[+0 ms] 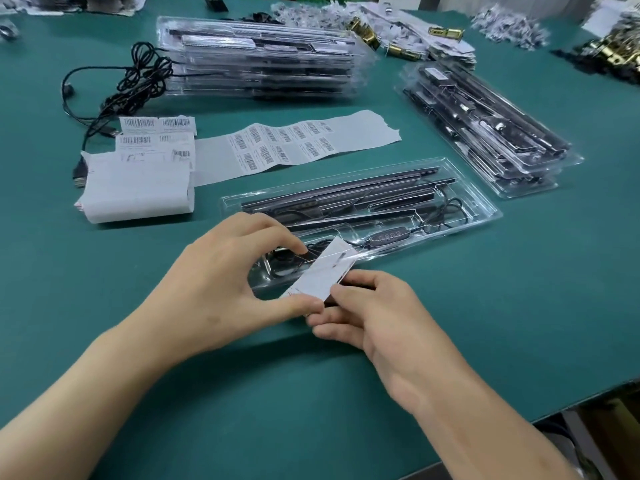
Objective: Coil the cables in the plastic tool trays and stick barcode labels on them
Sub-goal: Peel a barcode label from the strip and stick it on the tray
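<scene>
A clear plastic tool tray (pixel 460 188) lies slanted on the green table, holding dark bars, an inline controller and a thin black cable (pixel 446 216). Over the tray's near left end both hands hold a white barcode label (pixel 322 271), seen from its blank side. My left hand (pixel 225 282) pinches its lower left corner with the thumb, the index finger curling over the tray. My right hand (pixel 367 317) pinches the label's lower right edge. A long backing strip of barcode labels (pixel 277 147) lies behind the tray.
Stacks of filled trays stand at the back centre (pixel 263 60) and at the right (pixel 485 123). Loose black cables (pixel 117 88) and a folded pile of label sheets (pixel 138 181) lie at the left. Paper scraps and brass parts (pixel 401 39) crowd the far edge.
</scene>
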{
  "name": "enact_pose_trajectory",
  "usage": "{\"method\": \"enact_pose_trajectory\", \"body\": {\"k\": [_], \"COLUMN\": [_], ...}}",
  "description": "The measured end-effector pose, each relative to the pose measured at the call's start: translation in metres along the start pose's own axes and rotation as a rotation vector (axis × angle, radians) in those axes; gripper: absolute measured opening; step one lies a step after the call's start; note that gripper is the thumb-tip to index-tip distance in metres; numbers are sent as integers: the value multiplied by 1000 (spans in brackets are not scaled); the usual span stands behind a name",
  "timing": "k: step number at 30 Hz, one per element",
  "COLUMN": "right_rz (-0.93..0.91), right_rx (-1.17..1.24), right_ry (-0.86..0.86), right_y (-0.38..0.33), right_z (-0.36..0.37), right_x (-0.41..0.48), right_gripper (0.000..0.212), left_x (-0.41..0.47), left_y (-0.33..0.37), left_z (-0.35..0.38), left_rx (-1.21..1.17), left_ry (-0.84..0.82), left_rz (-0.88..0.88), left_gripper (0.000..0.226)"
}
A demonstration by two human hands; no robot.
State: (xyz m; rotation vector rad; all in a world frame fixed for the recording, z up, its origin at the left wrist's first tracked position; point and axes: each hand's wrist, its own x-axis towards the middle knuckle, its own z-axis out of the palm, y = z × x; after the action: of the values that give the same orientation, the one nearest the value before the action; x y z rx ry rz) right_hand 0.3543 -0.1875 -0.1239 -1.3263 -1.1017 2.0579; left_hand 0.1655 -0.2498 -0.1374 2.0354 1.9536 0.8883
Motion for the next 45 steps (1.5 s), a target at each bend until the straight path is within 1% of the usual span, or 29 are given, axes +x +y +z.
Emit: {"method": "enact_pose_trajectory", "body": {"k": [4,7,11,15,18,21,24,27,29,31,33,38,41,45], "right_rz": [-22,-55,-102,-115,-82,-24,22,34,20,9,9,28,47,46], "right_rx": [-38,33,133,155,32,-200,-371,-414,-395,-343,-258,-79,30,184], "right_ry": [98,171,189,165,163,108,-10,-62,-54,-35,-8,36,49,84], "right_y": [1,3,5,4,1,-4,-5,-2,-1,-1,1,4,5,6], "right_z": [6,17,24,23,19,10,2,7,13,17,20,29,35,41], "right_x": [-1,3,9,9,9,6,1,-1,0,1,0,-2,-2,-3], "right_gripper": [23,23,24,24,17,14,19,25,25,24,27,35,33,29], "left_x": [2,3,3,3,4,5,6,6,6,7,7,4,3,3], "left_y": [-1,-4,-7,-8,-11,-13,-15,-15,-14,-16,-19,-17,-15,-15], "left_z": [1,-2,-7,-10,-11,-10,-11,-12,-13,-19,-28,-34,-33,-26], "left_rx": [-8,-26,-28,-36,13,17,-38,-102,-80,57,162,219,269,269], "left_ry": [-28,-67,-74,-111,-152,-120,-93,-87,-89,-56,-26,-116,-107,-41], "left_rz": [5,33,84,107,124,104,79,74,110,165,171,191,186,192], "left_gripper": [55,45,34,40,47,39,31,29,25,21,26,22,20,20]}}
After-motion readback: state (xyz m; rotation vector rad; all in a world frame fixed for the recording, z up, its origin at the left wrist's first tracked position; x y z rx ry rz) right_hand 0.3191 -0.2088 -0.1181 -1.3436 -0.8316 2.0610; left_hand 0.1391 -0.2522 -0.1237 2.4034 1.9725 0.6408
